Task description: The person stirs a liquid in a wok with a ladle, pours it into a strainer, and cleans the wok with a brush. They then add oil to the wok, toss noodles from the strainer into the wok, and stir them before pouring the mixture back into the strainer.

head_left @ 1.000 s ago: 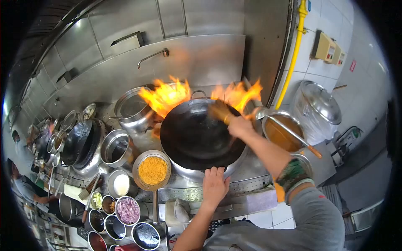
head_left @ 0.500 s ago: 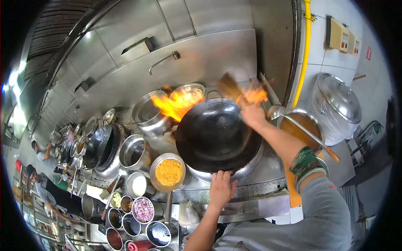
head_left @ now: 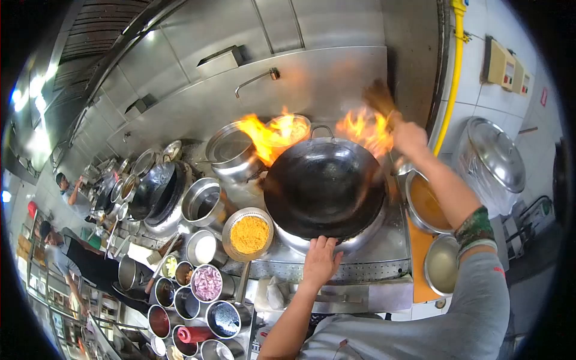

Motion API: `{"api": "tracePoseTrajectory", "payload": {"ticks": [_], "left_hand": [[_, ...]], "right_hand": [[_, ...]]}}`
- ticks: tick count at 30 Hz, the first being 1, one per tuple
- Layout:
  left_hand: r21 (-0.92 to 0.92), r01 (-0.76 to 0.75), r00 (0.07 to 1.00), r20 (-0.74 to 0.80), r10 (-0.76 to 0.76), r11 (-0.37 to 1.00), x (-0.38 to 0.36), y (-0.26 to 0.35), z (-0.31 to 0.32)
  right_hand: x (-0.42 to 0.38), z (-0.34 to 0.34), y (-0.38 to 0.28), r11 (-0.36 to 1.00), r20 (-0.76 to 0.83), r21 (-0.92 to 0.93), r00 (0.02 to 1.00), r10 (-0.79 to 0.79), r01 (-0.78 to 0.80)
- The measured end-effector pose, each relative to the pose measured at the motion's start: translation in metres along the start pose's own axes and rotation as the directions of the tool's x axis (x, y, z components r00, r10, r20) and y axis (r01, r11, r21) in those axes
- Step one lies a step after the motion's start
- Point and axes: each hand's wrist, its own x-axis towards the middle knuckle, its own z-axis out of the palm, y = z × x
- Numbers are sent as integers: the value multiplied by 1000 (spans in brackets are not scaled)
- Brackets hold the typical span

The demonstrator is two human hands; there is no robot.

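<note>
A large black wok [head_left: 324, 186] tilts over the burner, its dark inside bare, with flames showing behind it on both sides. At its near rim rests my left hand [head_left: 322, 261], fingers on the edge. My right hand [head_left: 410, 139] is raised beyond the wok's right side, wrapped round a bristly brown brush [head_left: 379, 99] that points up and left. Left of the wok, a strainer [head_left: 268, 235] full of yellow noodles [head_left: 249, 234] lies over a pot, its handle toward me.
Pots of broth [head_left: 427, 201] and pale liquid [head_left: 443, 265] stand at the right. Metal containers, one with sliced onion [head_left: 206, 283], crowd the lower left. A faucet [head_left: 258, 82] juts from the back wall. Two people [head_left: 81, 264] [head_left: 73, 195] are at the far left.
My right hand has moved right and up with the brush, away from the wok's back rim. My left hand stays at the near rim. The view has shifted slightly.
</note>
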Motion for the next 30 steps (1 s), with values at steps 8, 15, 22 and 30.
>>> {"api": "tracePoseTrajectory", "payload": {"ticks": [8,15,22,30], "left_hand": [[-31,-44,997,-61,42,999,-19,13,-22],[-165,-19,979,-202,-15,986,-42,49,-40],[-173,2,989,-142,-27,985,-51,78,-79],[-222,6,988,-151,-40,975,-71,86,-98]], "right_hand": [[-212,-64,88,468,-24,881,995,-94,65],[-420,36,107,-79,383,919,922,-52,-386],[-460,98,79,-80,529,848,837,136,-523],[-379,201,74,895,-11,415,983,184,-163]]}}
